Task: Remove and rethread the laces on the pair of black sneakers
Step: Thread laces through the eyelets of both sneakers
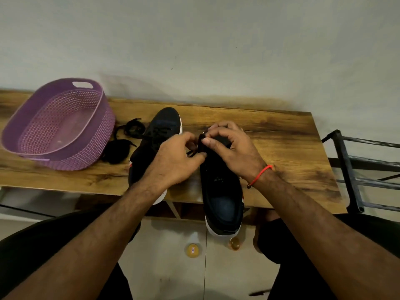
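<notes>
Wooden table [281, 146], hands [201, 148] hiding right sneaker [223, 191] lace.

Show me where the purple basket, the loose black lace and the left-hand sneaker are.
purple basket [101, 109]: head view, on its right side wall near the rim.
loose black lace [118, 151]: head view, on the bunched pile beside the basket.
left-hand sneaker [167, 120]: head view, on its toe, beyond the hands.

Both forearms extended, left hand [173, 161] and right hand [229, 146] fingertip-to-fingertip, curled pinching.
</notes>
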Demonstrator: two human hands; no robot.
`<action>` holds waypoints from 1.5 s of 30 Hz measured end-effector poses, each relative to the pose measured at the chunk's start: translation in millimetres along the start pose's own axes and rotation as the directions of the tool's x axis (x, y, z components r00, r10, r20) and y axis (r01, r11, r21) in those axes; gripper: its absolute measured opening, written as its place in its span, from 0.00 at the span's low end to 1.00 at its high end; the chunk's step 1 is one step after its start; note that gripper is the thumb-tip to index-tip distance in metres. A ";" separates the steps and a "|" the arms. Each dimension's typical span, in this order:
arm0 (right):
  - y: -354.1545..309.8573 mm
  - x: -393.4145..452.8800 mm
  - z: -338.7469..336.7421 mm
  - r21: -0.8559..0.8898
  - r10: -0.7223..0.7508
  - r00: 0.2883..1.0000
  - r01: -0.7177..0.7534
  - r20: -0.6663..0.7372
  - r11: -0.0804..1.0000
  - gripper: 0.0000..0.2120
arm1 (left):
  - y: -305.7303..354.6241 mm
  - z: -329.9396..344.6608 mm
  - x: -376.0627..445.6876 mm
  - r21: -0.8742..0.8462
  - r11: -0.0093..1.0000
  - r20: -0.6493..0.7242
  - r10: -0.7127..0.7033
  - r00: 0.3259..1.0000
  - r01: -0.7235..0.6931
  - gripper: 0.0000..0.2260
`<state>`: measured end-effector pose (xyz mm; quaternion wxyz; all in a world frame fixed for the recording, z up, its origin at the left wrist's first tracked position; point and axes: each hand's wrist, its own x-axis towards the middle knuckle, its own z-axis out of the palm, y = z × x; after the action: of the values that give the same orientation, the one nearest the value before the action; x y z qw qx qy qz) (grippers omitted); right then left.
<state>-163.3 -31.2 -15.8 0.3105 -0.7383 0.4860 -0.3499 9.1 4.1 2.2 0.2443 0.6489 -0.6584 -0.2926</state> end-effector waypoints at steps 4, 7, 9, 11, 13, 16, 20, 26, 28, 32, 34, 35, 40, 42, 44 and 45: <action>0.7 1.4 -2.9 0.026 0.021 0.996 -0.023 0.089 0.999 0.07 | 0.6 5.0 1.0 -0.158 0.987 -0.006 0.004 1.000 -0.005 0.10; -2.3 -1.8 -0.9 0.037 0.036 0.996 -0.039 0.087 0.999 0.10 | -1.1 -1.7 5.7 -0.211 0.976 -0.037 -0.057 0.998 0.048 0.05; -3.6 -1.9 -1.9 0.066 0.045 0.996 -0.050 0.073 0.997 0.14 | -0.7 -11.1 7.7 -0.213 0.977 -0.109 -0.047 0.993 0.023 0.03; -3.3 -1.4 -4.1 -0.018 0.074 0.989 -0.072 0.127 0.997 0.16 | 4.9 -22.8 7.2 -0.323 0.946 -0.197 -0.037 0.980 -0.029 0.03; -2.7 -3.1 -4.1 -0.221 0.087 0.976 -0.042 0.199 0.974 0.13 | 15.5 -36.0 3.2 -0.498 0.855 -0.287 -0.003 0.958 -0.146 0.04; -4.4 -5.8 -1.9 -0.331 0.081 0.965 0.006 0.248 0.944 0.11 | 25.3 -52.0 -0.7 -0.551 0.766 -0.451 0.061 0.890 -0.331 0.05; -3.7 -3.6 -0.5 -0.197 0.044 0.985 -0.011 0.164 0.980 0.07 | 7.4 -56.2 0.6 -0.281 0.958 -0.325 -0.039 0.945 -0.057 0.09; -3.9 0.6 -4.0 -0.057 -0.009 0.996 0.014 0.092 0.998 0.07 | -7.5 -26.8 -12.3 0.493 0.867 -0.014 0.095 0.995 -0.075 0.24; -5.2 -1.1 -6.6 0.000 -0.037 0.992 0.037 0.125 0.999 0.06 | -7.4 -20.4 -8.9 0.362 0.916 0.022 0.180 0.983 -0.176 0.17; -4.7 -6.8 -10.1 0.007 -0.077 0.951 0.078 0.299 0.997 0.04 | -13.9 -13.8 0.1 0.237 0.955 -0.028 0.189 0.982 -0.177 0.18; -4.8 -7.8 -9.5 -0.012 -0.080 0.939 0.089 0.335 0.996 0.07 | -11.2 -12.7 2.4 0.210 0.962 -0.033 0.187 0.982 -0.176 0.19; -5.4 -7.6 -9.5 -0.016 -0.081 0.939 0.092 0.335 0.996 0.09 | -10.3 -11.3 3.7 0.191 0.963 -0.023 0.197 0.980 -0.189 0.19; -5.8 -5.2 -14.6 -0.039 -0.056 0.946 0.072 0.318 0.997 0.15 | -9.9 0.2 7.6 0.155 0.975 0.113 0.140 0.984 -0.157 0.11; -3.8 -2.7 -16.7 -0.043 -0.013 0.978 0.023 0.207 0.999 0.14 | -12.3 6.6 9.1 0.140 0.990 0.159 0.008 0.987 -0.030 0.11; 0.0 -0.1 -16.0 -0.066 0.024 0.993 -0.016 0.116 0.998 0.10 | -14.7 11.3 9.8 0.147 0.985 0.173 -0.112 0.979 0.087 0.10; 1.6 0.4 -15.2 -0.084 0.041 0.995 -0.033 0.092 0.996 0.09 | -14.4 12.2 9.7 0.151 0.980 0.177 -0.153 0.972 0.127 0.08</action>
<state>-176.5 -33.9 -8.5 0.3087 -0.7568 0.4986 -0.2888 10.4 -4.6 -17.1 0.1144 0.6787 -0.6498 -0.3227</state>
